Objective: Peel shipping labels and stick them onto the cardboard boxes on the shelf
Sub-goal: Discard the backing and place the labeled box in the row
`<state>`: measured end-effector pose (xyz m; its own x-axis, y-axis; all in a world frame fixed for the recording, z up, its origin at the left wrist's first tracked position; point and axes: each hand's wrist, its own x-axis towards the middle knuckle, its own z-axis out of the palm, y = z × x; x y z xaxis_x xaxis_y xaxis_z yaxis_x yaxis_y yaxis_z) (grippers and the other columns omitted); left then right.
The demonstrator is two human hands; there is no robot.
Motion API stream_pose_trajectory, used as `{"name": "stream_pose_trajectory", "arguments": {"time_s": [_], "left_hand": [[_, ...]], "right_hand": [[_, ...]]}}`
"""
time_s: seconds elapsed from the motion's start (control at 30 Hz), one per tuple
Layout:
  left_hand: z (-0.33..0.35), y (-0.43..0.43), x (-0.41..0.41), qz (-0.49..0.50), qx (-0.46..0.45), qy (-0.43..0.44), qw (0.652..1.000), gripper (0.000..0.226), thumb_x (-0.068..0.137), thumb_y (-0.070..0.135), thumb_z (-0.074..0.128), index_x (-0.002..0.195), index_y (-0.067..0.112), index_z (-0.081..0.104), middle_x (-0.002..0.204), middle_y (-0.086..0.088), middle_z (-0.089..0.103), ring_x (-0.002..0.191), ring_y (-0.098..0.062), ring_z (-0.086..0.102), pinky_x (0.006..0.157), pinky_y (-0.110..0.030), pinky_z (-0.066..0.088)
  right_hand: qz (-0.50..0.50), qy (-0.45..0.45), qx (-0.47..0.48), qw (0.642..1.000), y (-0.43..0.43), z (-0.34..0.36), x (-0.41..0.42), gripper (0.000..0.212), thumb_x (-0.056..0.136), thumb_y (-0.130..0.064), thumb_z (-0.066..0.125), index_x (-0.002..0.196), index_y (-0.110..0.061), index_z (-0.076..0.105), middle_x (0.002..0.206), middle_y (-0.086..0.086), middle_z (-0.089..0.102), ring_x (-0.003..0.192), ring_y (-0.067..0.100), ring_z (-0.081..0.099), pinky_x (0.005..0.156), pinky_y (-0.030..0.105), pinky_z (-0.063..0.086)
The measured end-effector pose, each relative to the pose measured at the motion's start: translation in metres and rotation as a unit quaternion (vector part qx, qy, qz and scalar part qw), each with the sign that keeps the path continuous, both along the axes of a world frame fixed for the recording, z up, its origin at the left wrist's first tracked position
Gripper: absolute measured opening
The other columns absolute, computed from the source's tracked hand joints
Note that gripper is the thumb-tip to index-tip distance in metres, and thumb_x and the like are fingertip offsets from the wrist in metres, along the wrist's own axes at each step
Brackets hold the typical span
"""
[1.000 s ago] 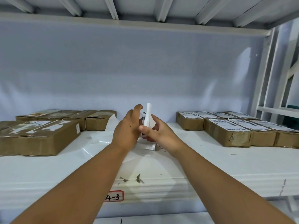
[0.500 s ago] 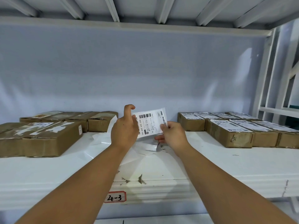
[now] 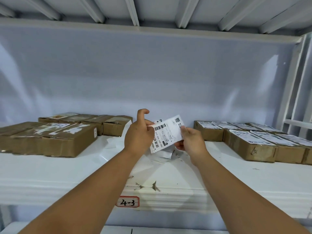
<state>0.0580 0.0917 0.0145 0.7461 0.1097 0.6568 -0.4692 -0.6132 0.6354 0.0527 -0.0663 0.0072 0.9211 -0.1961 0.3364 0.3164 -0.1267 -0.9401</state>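
The label [image 3: 167,132] is held up over the middle of the shelf [image 3: 236,174], printed face to the camera, its long axis tilting from near-left up to far-right. The left hand [image 3: 140,137] pinches its left edge by the barcode, forefinger raised and hooked clear. The right hand [image 3: 190,141] grips the right edge, thumb on the front. The bare boxes [image 3: 50,139] lie well off to the left, on the left hand's side. The labelled boxes [image 3: 253,144] on the right already carry sheets, so the label probably goes left. The right hand's fingers behind the label are hidden. Whether the white strip at its top-left corner is backing coming away is hard to tell. Paper scraps [image 3: 165,154] lie below the hands.
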Motion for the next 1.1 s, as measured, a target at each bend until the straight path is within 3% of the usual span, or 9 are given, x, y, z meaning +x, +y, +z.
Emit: {"name": "stream_pose_trajectory", "arguments": {"time_s": [0.23,0.37,0.43,0.53,0.6,0.7,0.87,0.97,1.1], "left_hand": [[0.006,0.023,-0.010,0.075,0.085,-0.101,0.988,0.026,0.096,0.024,0.044,0.119,0.012,0.050,0.119,-0.004,0.058,0.112,-0.024,0.048,0.090,-0.034,0.038],[0.010,0.049,-0.024,0.078,-0.002,-0.145,0.986,0.022,0.099,0.020,0.039,0.113,0.009,0.052,0.112,-0.008,0.057,0.105,-0.026,0.052,0.085,-0.035,0.040],[0.014,0.066,-0.026,0.150,0.011,-0.117,0.982,0.023,0.097,0.015,0.041,0.117,0.012,0.051,0.119,-0.009,0.055,0.110,-0.027,0.050,0.086,-0.037,0.041],[0.015,0.096,-0.018,0.260,0.144,0.001,0.955,0.027,0.088,0.010,0.046,0.113,0.012,0.056,0.118,-0.013,0.052,0.108,-0.034,0.049,0.083,-0.039,0.043],[0.009,0.109,-0.007,0.257,0.230,0.060,0.937,0.020,0.085,0.006,0.046,0.099,0.008,0.059,0.107,-0.015,0.057,0.098,-0.035,0.054,0.075,-0.038,0.046],[0.003,0.111,0.012,0.198,0.267,0.104,0.937,0.011,0.084,0.001,0.045,0.083,0.006,0.055,0.094,-0.016,0.063,0.083,-0.031,0.058,0.065,-0.033,0.045],[0.011,0.101,0.057,0.161,0.217,0.141,0.953,0.021,0.087,0.017,0.050,0.103,0.005,0.055,0.109,-0.014,0.062,0.102,-0.032,0.055,0.079,-0.032,0.044],[0.010,0.097,0.082,0.191,0.244,0.186,0.932,0.037,0.092,0.027,0.045,0.123,0.008,0.046,0.128,-0.016,0.053,0.119,-0.033,0.046,0.099,-0.039,0.039],[-0.002,0.089,0.096,0.233,0.261,0.236,0.907,0.055,0.096,0.039,0.038,0.140,0.006,0.030,0.145,-0.022,0.030,0.135,-0.037,0.022,0.109,-0.044,0.025]], "right_hand": [[0.075,0.018,0.039,0.996,0.005,0.002,-0.001,0.015,0.096,-0.005,0.049,0.096,-0.012,0.062,0.083,0.006,0.069,0.053,0.014,0.066,0.055,0.025,0.057],[0.082,0.021,0.058,0.995,0.004,0.001,-0.001,0.018,0.097,-0.001,0.045,0.105,-0.011,0.057,0.093,0.010,0.068,0.058,0.016,0.068,0.058,0.026,0.059],[0.077,0.024,0.061,0.995,0.004,0.001,-0.003,0.019,0.097,-0.001,0.042,0.107,-0.012,0.054,0.092,0.008,0.067,0.059,0.016,0.069,0.057,0.025,0.058],[0.065,0.030,0.049,0.996,0.005,0.000,-0.003,0.022,0.097,0.000,0.037,0.109,-0.011,0.052,0.085,0.006,0.067,0.053,0.015,0.068,0.054,0.026,0.056],[0.054,0.032,0.040,0.997,0.006,0.001,-0.004,0.023,0.096,0.000,0.036,0.107,-0.012,0.052,0.080,0.006,0.067,0.050,0.014,0.067,0.053,0.027,0.056],[0.038,0.034,0.017,0.999,0.007,0.001,-0.003,0.025,0.095,-0.001,0.036,0.106,-0.015,0.054,0.080,0.009,0.069,0.050,0.015,0.066,0.052,0.029,0.056],[0.005,0.011,-0.067,0.998,0.006,-0.005,0.002,0.028,0.091,-0.004,0.038,0.106,-0.017,0.058,0.082,0.010,0.072,0.055,0.020,0.068,0.049,0.027,0.053],[-0.034,-0.020,-0.122,0.992,0.005,-0.007,0.007,0.021,0.092,-0.006,0.040,0.098,-0.014,0.059,0.076,0.009,0.071,0.052,0.018,0.067,0.047,0.029,0.054],[-0.087,-0.047,-0.152,0.983,0.001,-0.008,0.017,0.017,0.092,-0.007,0.039,0.096,-0.008,0.055,0.078,0.012,0.069,0.045,0.015,0.063,0.036,0.023,0.045]]}}
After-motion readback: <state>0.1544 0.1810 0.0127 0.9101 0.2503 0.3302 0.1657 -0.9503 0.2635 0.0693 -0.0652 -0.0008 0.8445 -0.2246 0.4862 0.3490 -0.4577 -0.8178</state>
